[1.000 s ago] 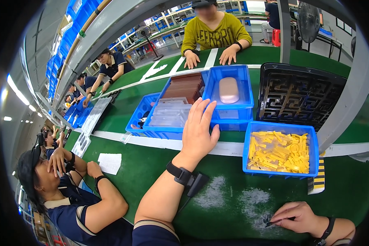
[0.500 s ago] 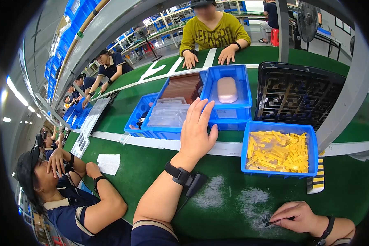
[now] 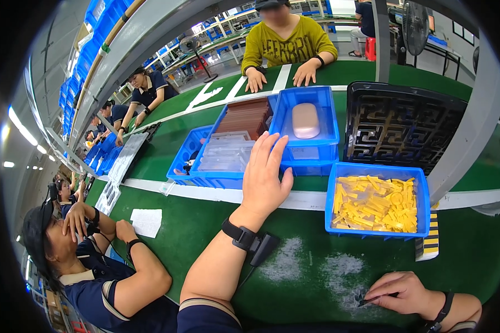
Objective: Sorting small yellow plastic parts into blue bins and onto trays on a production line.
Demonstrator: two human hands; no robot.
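My left hand point(image 3: 265, 177) lies flat with fingers spread, palm on the white strip at the front of the blue bins, fingertips over the rim of a long blue bin point(image 3: 216, 177) of clear flat trays and brown sheets. It holds nothing. A black band with a clip sits on that wrist. My right hand point(image 3: 397, 293) rests on the green table point(image 3: 205, 233) at the lower right, fingers pinched on a small dark tool point(image 3: 365, 301) beside patches of white powder point(image 3: 286, 265). A blue bin of yellow parts point(image 3: 376, 204) stands between the hands.
A smaller blue bin point(image 3: 309, 125) holds a pinkish oval block. A black lattice crate point(image 3: 403, 125) stands at the right by a grey post point(image 3: 472, 127). A person in yellow sits opposite, hands on the table. A seated person at my left covers their face. White paper point(image 3: 146, 222) lies nearby.
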